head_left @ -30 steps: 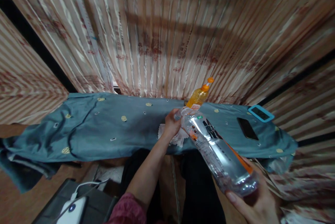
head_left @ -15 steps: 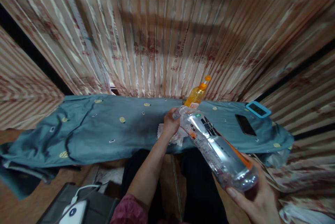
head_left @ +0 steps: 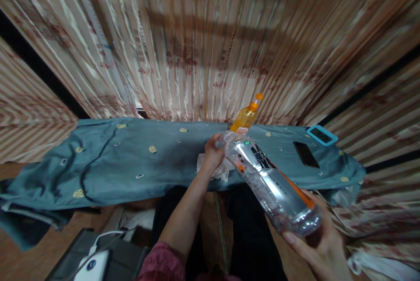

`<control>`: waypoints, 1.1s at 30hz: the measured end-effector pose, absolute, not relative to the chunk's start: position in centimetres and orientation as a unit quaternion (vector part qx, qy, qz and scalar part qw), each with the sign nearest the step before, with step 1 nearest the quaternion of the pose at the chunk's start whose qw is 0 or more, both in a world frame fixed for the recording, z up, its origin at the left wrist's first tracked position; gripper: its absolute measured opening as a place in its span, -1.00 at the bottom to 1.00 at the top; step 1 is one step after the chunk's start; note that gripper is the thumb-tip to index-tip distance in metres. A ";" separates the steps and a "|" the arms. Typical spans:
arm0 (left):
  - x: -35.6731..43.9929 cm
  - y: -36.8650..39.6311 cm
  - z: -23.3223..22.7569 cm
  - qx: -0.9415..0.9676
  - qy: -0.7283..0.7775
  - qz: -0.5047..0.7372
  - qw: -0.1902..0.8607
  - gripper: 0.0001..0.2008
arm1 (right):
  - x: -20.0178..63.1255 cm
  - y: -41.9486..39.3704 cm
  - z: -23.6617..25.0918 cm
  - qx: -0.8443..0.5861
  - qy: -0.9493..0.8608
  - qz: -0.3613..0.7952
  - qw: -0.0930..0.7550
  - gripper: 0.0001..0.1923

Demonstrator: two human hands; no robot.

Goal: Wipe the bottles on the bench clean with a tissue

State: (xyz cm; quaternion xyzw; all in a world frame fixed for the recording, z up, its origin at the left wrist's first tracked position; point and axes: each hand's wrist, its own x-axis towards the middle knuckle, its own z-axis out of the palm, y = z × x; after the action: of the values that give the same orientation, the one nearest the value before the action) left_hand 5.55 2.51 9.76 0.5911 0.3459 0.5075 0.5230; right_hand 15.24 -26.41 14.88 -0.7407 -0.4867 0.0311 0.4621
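Here, little is changed from a second ago; a blue cloth point(head_left: 131, 163) is spread at left; the left hand point(head_left: 213, 155) stays closed on the cap of a clear plastic bottle point(head_left: 272, 184); its base remains gripped by the right hand point(head_left: 323, 246); the twisting seems unfinished.

Print on the clear bottle point(head_left: 274, 184) is unreadable

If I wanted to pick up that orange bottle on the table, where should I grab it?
Probably around the wide orange body of the orange bottle, below the narrow neck, coming from its right side. It stands upright on the blue cloth, and the left hand and the tilted clear bottle crowd its front and left.
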 end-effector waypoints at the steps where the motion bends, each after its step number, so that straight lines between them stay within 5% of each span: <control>1: 5.5 2.5 9.8 0.592 0.344 0.506 0.524 -0.90 | 15.1 -26.4 14.9 -0.747 -0.468 0.038 0.471 -0.24; 21: 5.3 2.4 10.4 0.613 0.369 0.486 0.502 -0.89 | 14.1 -26.0 15.5 -0.748 -0.416 0.062 0.514 -0.23; 33: 5.4 2.4 10.2 0.610 0.369 0.490 0.501 -0.91 | 15.6 -26.4 15.2 -0.728 -0.523 0.034 0.442 -0.26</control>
State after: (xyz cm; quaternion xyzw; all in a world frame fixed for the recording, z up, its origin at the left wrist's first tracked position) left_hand 5.36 2.37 10.25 0.6102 0.3692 0.4903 0.5010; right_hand 15.61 -26.40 15.17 -0.7281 -0.5229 0.0344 0.4420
